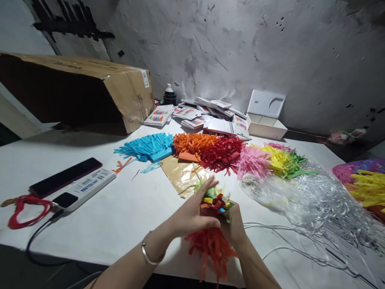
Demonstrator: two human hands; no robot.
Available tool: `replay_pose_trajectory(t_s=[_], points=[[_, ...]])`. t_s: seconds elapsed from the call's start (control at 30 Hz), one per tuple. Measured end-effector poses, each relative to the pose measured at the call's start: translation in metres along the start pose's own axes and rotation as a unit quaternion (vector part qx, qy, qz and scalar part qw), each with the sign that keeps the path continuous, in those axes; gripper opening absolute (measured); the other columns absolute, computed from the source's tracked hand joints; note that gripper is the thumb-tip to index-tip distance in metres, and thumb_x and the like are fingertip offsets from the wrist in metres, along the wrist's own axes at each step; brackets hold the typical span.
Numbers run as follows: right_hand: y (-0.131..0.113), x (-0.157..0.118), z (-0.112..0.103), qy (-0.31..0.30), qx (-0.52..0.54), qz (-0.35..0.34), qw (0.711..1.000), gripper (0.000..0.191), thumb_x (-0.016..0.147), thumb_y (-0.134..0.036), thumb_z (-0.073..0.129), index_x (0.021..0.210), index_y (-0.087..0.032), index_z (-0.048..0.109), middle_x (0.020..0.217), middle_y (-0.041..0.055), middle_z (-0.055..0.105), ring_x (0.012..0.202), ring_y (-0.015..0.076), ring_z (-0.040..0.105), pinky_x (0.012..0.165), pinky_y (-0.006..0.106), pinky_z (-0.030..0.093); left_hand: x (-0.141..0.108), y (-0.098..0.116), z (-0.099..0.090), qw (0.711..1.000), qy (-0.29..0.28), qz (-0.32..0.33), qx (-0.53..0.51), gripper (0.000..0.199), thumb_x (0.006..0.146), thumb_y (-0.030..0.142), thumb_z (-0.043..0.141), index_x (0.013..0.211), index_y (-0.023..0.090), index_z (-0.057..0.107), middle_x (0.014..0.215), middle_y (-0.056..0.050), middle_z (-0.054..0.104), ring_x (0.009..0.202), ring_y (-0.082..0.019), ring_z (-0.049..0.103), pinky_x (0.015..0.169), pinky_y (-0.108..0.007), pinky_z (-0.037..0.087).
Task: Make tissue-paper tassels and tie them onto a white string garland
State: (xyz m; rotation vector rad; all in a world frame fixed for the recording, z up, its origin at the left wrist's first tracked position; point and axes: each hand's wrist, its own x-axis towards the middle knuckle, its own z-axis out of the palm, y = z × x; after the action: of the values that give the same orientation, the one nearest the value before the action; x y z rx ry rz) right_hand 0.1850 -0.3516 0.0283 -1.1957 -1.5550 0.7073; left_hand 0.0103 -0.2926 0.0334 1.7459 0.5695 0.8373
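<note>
Scarred gray wall (234,56) backs a white table (135,233), where fringed paper lies in a bright row: blue tassels (147,147), orange tassels (195,143), red tassels (222,154), then pink tassels (254,161) and a yellow-green heap (281,160). Flat packets (192,114) sit piled behind, beside an open-mouthed carton (129,92). Near the table's front edge, between your hands, is a bundle (215,206) of mixed paper strips, its cut ends facing up and its red-orange strands hanging below.

Loose strips pose the likeliest trouble: should your right grip slacken, uneven ends could slide out of line or spill. Too hard a squeeze may crease or tear the thin paper. To your right, wire-like cords (297,230) and silver strands (325,204) lie close enough to snag the trailing fringe if the bundle swings that way.

Your left hand (188,214) is spread wide, fingers raised along one side of the bundle, thumb reaching across its front. Your right hand (236,224) curls around the other side, closed on the paper; most of its fingertips are hidden, so how tightly they press cannot be told.
</note>
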Motion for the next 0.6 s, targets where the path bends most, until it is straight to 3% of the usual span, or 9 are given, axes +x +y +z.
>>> replay_pose_trajectory(t_s=[0.1, 0.2, 0.27, 0.37, 0.47, 0.53, 0.6], points=[[-0.004, -0.003, 0.005, 0.021, 0.132, 0.072, 0.988, 0.024, 0.079, -0.042, 0.076, 0.087, -0.02, 0.075, 0.087, 0.0054, 0.075, 0.08, 0.0236, 0.07, 0.073, 0.033, 0.058, 0.004, -0.011, 0.022, 0.991, -0.011, 0.002, -0.13, 0.122, 0.065, 0.041, 0.091, 0.158, 0.029, 0.013, 0.141, -0.018, 0.055, 0.127, -0.036, 0.057, 0.108, -0.052, 0.044], [-0.006, -0.006, 0.007, 0.082, 0.175, 0.116, 0.974, 0.027, 0.079, -0.045, 0.076, 0.091, -0.02, 0.074, 0.091, 0.0056, 0.076, 0.086, 0.0244, 0.071, 0.079, 0.035, 0.058, 0.002, -0.023, 0.038, 0.977, -0.033, 0.002, -0.208, 0.119, 0.055, 0.048, 0.094, 0.153, 0.025, 0.03, 0.135, -0.017, 0.061, 0.126, -0.039, 0.057, 0.108, -0.054, 0.043], [-0.007, -0.007, 0.008, 0.114, 0.172, 0.117, 0.972, 0.03, 0.08, -0.046, 0.075, 0.095, -0.02, 0.073, 0.096, 0.0069, 0.075, 0.09, 0.0244, 0.071, 0.082, 0.036, 0.058, -0.003, -0.028, 0.047, 0.969, -0.041, -0.015, -0.242, 0.102, 0.052, 0.047, 0.094, 0.142, 0.022, 0.05, 0.132, -0.016, 0.063, 0.124, -0.041, 0.057, 0.104, -0.051, 0.047], [-0.009, -0.003, 0.01, 0.131, 0.166, 0.125, 0.969, 0.032, 0.082, -0.048, 0.072, 0.094, -0.018, 0.071, 0.095, 0.0087, 0.074, 0.088, 0.0242, 0.07, 0.08, 0.036, 0.058, -0.009, -0.028, 0.055, 0.969, -0.001, -0.115, -0.217, 0.065, 0.057, 0.033, 0.089, 0.116, 0.018, 0.069, 0.104, -0.009, 0.074, 0.101, -0.035, 0.067, 0.086, -0.044, 0.057], [-0.009, 0.007, 0.003, 0.095, 0.161, 0.122, 0.975, 0.032, 0.074, -0.043, 0.08, 0.092, -0.018, 0.071, 0.093, 0.0076, 0.073, 0.084, 0.0227, 0.068, 0.076, 0.033, 0.057, -0.004, -0.023, 0.042, 0.973, 0.044, -0.165, -0.155, 0.05, 0.061, 0.023, 0.083, 0.109, 0.018, 0.072, 0.094, -0.005, 0.075, 0.095, -0.03, 0.067, 0.084, -0.039, 0.057], [-0.003, 0.012, -0.011, 0.057, 0.187, 0.121, 0.973, 0.048, 0.065, -0.036, 0.088, 0.107, -0.022, 0.068, 0.094, 0.003, 0.07, 0.067, 0.0142, 0.063, 0.063, 0.027, 0.054, 0.002, -0.02, 0.022, 0.97, 0.083, -0.164, -0.157, 0.05, 0.061, 0.027, 0.085, 0.108, 0.018, 0.072, 0.097, -0.007, 0.076, 0.096, -0.03, 0.067, 0.085, -0.038, 0.057], [0.009, 0.012, -0.032, 0.018, 0.225, 0.139, 0.964, 0.068, 0.065, -0.034, 0.088, 0.126, -0.03, 0.058, 0.094, -0.0018, 0.064, 0.051, 0.0049, 0.047, 0.048, 0.019, 0.041, 0.007, -0.018, -0.003, 0.957, 0.15, -0.174, -0.178, 0.049, 0.055, 0.033, 0.089, 0.098, 0.016, 0.073, 0.091, -0.009, 0.076, 0.089, -0.03, 0.069, 0.079, -0.038, 0.058]])
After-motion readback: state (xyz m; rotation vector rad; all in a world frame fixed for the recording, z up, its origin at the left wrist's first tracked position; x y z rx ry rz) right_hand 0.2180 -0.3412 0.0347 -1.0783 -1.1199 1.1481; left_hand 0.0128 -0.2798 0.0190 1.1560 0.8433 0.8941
